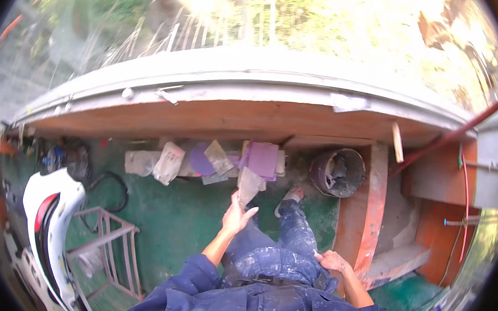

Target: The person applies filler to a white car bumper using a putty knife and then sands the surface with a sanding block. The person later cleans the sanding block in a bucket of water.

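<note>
My left hand (236, 215) is stretched forward and grips a flat, pale, stained sheet (249, 186) by its lower edge, above the green floor (179, 226). My right hand (332, 259) rests against my right hip on paint-spattered blue overalls, holding nothing that I can see. Ahead of the sheet lies a pile of flat pieces, among them purple boards (262, 158) and clear plastic bags (168, 162), against an orange wall base (205, 123). My right foot (291, 197) stands just right of the sheet.
A dark round bucket (336, 172) sits to the right of the pile beside an orange pillar (363, 211). A metal frame stand (107, 244) and a white scooter body (50, 227) stand at the left. A black hose loop (111, 191) lies on the floor. A red pipe (455, 134) slants at right.
</note>
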A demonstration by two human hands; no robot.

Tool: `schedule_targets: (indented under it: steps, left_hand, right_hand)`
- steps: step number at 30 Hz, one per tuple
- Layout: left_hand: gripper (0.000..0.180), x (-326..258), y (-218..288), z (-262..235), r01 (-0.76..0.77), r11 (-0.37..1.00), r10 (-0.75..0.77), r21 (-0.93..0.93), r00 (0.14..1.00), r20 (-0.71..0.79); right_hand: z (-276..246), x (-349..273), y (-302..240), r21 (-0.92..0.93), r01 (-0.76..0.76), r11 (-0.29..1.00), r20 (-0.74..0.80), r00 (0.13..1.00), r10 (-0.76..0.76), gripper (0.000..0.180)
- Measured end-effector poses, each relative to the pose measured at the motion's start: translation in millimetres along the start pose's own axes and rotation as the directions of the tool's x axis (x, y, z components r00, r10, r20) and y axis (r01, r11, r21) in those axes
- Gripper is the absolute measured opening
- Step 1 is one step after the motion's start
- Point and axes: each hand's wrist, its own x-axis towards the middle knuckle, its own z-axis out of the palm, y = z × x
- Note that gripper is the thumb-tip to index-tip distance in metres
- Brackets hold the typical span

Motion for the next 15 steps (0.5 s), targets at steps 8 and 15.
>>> schedule_targets:
  steps: [8,15]
  left_hand:
    - [0.054,-35,61,106,-0.376,0.901,0.264,0.217,0.872,0.413]
    - [0.057,-145,90,263,-0.668,0.687,0.347,0.286,0.647,0.679]
  right_hand:
    - [127,-36,41,0.091,0.074,0.993,-0.585,0.811,-0.007,0.035]
    - [293,-48,122,0.599,0.109,0.794,-0.57,0.754,0.326,0.032]
